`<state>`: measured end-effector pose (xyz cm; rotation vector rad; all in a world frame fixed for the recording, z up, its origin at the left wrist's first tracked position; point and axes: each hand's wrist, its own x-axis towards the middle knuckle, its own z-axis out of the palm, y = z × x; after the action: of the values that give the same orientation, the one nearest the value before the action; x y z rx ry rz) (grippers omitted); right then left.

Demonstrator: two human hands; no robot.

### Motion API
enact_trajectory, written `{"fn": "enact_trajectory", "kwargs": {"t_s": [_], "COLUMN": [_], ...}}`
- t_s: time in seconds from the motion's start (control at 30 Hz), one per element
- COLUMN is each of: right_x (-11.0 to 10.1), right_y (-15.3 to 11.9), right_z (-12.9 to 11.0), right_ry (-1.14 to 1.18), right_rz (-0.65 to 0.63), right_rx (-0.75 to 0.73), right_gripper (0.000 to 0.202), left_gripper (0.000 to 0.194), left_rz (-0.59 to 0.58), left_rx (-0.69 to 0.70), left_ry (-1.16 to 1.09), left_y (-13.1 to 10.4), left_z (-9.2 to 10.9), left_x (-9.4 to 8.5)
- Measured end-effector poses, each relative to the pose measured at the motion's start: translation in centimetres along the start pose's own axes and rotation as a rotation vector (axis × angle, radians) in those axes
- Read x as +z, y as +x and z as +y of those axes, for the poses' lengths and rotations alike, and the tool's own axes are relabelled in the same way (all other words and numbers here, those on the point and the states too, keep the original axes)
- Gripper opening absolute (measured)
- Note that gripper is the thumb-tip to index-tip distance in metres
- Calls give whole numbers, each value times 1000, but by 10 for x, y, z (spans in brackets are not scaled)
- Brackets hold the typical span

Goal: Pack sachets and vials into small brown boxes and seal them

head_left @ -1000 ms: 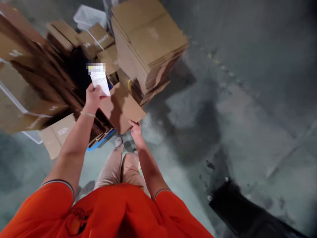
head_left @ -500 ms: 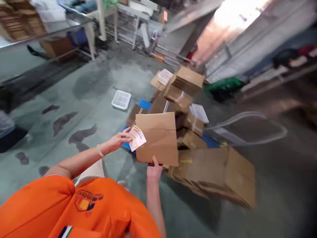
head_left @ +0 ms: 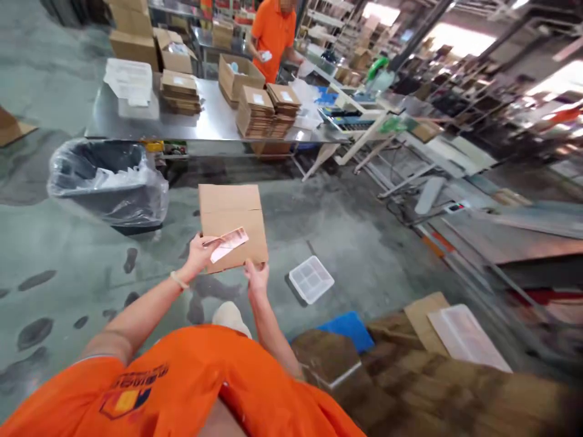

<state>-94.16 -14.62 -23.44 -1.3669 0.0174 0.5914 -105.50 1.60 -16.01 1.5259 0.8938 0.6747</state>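
Observation:
A flat brown cardboard piece is held out in front of me above the floor. My right hand grips its lower right edge, thumb on top. At its lower left, my left hand has its fingers closed on a white and pink paper slip, which lies tilted over the cardboard. Whether the left hand also grips the cardboard edge is hard to tell.
A metal table ahead bears cardboard stacks. Left stands a lined bin. A divided plastic tray lies on the floor; cardboard is piled lower right. A person stands behind the table.
The view has swung left, bringing the table, bin and person into sight. The cardboard is still held, now farther from the pile, and the paper slip has tilted flatter over it.

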Motion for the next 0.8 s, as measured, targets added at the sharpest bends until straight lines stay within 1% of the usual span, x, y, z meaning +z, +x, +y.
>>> {"fn": "enact_trajectory", "kwargs": {"t_s": [0.03,0.07,0.1,0.13,0.17,0.2,0.23,0.27,0.33,0.4,0.43,0.5,0.57,0.63,0.73,0.8], "right_x": [15,29,46,65,86,110,136,163,217,266,290,335,383,436,527,588], "right_y": [25,50,76,102,129,155,181,205,251,289,306,338,371,408,471,511], "right_z": [-8,-15,-21,-28,-34,-40,-46,-53,-67,-79,-84,-92,-98,-104,-113,-117], "right_ry": [-114,-233,-353,-468,-573,-662,-730,-780,-844,-872,-876,-880,-898,-907,-817,-717], "right_rz": [63,122,147,117,32,-84,-205,-315,-477,-595,-644,-718,-769,-818,-867,-866], "right_rx": [-147,-339,-547,-744,-906,-1026,-1104,-1145,-1159,-1159,-1164,-1169,-1139,-1057,-844,-684], "right_gripper": [55,54,51,47,42,37,31,24,12,14,16,16,15,15,14,15], "left_gripper": [23,22,21,22,24,26,28,29,30,29,28,25,21,18,18,18], "left_rz": [80,149,201,247,284,315,338,353,381,440,474,538,584,615,647,631], "left_rx": [-5,-3,6,18,30,38,37,29,-2,-30,-35,-29,-30,-45,-60,-80], "left_ry": [-3,3,23,51,80,102,114,111,80,46,34,9,-30,-59,-75,-143], "left_y": [26,51,76,101,124,147,169,191,233,276,298,344,394,450,541,604], "left_z": [-2,-5,-10,-15,-19,-22,-23,-22,-15,-3,3,13,17,13,-3,-16], "left_x": [-8,-14,-18,-20,-20,-18,-15,-11,-5,-5,-7,-18,-36,-60,-102,-131]}}
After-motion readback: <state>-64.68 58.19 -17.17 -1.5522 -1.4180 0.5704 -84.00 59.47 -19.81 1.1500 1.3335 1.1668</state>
